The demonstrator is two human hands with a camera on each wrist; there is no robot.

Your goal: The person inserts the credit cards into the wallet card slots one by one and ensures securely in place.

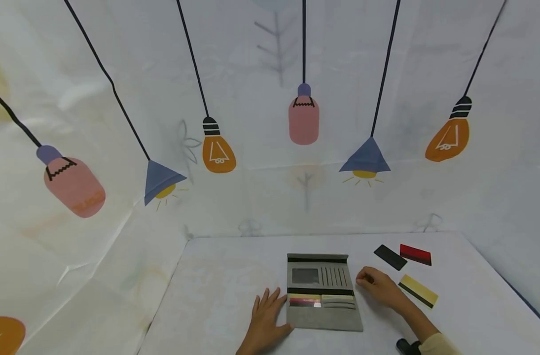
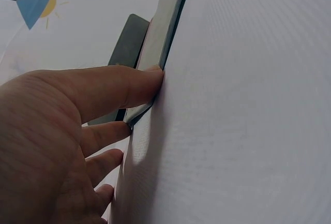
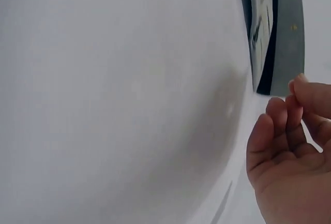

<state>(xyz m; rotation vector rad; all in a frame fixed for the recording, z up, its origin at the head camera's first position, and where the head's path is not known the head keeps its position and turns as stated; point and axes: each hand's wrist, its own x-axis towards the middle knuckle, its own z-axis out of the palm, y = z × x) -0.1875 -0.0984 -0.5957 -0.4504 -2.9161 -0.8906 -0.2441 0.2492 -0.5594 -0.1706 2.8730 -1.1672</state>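
A grey, rectangular wallet (image 1: 320, 291) lies unfolded on the white tabletop (image 1: 221, 276). At its eight o'clock, the left hand (image 1: 267, 318), fingers spread wide, touches its edge; at three o'clock, the right hand (image 1: 381, 288) has thumb and fingertips together.

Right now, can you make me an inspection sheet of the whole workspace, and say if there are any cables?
Surface: white table.
Job's things: open grey wallet, two cards showing in its lower slots; black card, red card and yellow card loose to its right.
Clutter: dark object by the right sleeve, too cut off to name.
Left hand: fingers spread, thumb touching the wallet near its lower left corner.
Right hand: fingers curled beside the wallet, nothing seen in them.
Cables: nothing seen; the black cords are printed.
Surroundings: white backdrop printed with lamps.
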